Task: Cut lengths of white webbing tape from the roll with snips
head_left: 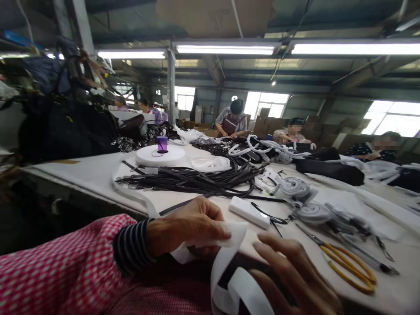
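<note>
- Strip of white material (238, 232) is pinched between thumb and fingers of the left hand (190, 225); its folded end is projected just past the thumb tip, toward the right hand (295, 271).
- Below the left fingers, the strip is hung in loose loops between the two hands, the lowest loop just beside the right thumb.
- Right fingers, blurred, are held extended and parted from the thumb, near the folded end; whether the lowest loop is touched by the thumb cannot be told.
- Beyond the left fingers, black straps (193, 179) are bundled on the table (92, 175); farther off, a purple spool (162, 143) is stood on a white roll (141, 155).
- Beyond the gap between both hands' fingers, a white oblong block (246, 211) is laid.
- Right of the right fingers, yellow-handled scissors (329, 251) are laid, blades pointed away; beyond these, white cords (295, 187) are coiled.
- Well beyond all fingers, a co-worker (232, 122) is seen, bent forward.
</note>
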The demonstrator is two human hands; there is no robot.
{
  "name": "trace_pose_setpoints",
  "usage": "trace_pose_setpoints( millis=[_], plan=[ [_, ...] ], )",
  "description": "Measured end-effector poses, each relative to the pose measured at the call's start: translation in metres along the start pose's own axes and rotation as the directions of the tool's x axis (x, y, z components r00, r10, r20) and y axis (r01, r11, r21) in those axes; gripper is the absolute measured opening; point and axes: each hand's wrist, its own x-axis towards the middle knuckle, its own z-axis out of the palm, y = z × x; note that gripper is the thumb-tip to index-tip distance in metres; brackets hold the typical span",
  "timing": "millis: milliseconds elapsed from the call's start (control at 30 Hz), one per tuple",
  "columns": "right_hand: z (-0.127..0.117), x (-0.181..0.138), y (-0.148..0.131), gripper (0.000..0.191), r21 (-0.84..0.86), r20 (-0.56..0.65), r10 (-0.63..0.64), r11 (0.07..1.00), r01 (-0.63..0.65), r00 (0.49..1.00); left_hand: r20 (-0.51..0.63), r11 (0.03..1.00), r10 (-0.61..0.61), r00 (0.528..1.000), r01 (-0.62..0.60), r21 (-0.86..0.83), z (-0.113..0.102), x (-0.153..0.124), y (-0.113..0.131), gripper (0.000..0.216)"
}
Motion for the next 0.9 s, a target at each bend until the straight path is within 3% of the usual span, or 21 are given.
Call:
trace_pose_setpoints(
  millis=[133, 333, 433, 533, 633, 700, 800, 900],
  plan=[
    [0.036, 0.018, -0.006, 0.046, 0.011, -0.001, -0.100, 0.995, 0.100, 0.995, -0.023, 0.991, 0.018, 1.000, -0.021, -0.134, 0.018, 0.011, -0.001, 0.039],
    [0.056, 0.013, 0.000, 0.043, 0.095, -0.026, -0.049, 0.994, 0.052, 0.998, -0.045, 0.992, -0.052, 0.998, 0.046, -0.113, 0.011, 0.016, -0.010, 0.045],
    [0.054, 0.009, 0.007, 0.030, 0.165, -0.054, 0.043, 0.986, -0.034, 0.998, 0.075, 0.988, -0.021, 0.997, 0.032, -0.154, 0.009, 0.017, -0.014, 0.040],
    [0.051, 0.005, 0.014, 0.020, 0.248, -0.099, 0.219, 0.950, -0.189, 0.971, 0.129, 0.984, -0.013, 0.991, 0.036, -0.174, 0.008, 0.015, -0.018, 0.040],
    [0.050, 0.001, 0.020, 0.016, 0.328, -0.152, 0.399, 0.883, -0.335, 0.904, 0.070, 0.983, -0.034, 0.997, 0.046, -0.178, 0.007, 0.013, -0.026, 0.033],
    [0.052, -0.001, 0.023, 0.015, 0.398, -0.120, 0.539, 0.795, -0.457, 0.834, 0.042, 0.979, -0.009, 0.999, 0.017, -0.204, 0.006, 0.011, -0.031, 0.030],
    [0.058, -0.005, 0.026, 0.016, 0.549, 0.041, 0.750, 0.535, -0.642, 0.660, 0.018, 0.969, 0.053, 0.998, -0.047, -0.242, 0.006, 0.008, -0.033, 0.027],
    [0.065, -0.005, 0.024, 0.022, 0.708, 0.214, 0.844, 0.212, -0.674, 0.491, -0.085, 0.972, 0.186, 0.979, -0.196, -0.130, 0.013, 0.007, -0.030, 0.022]
  ],
)
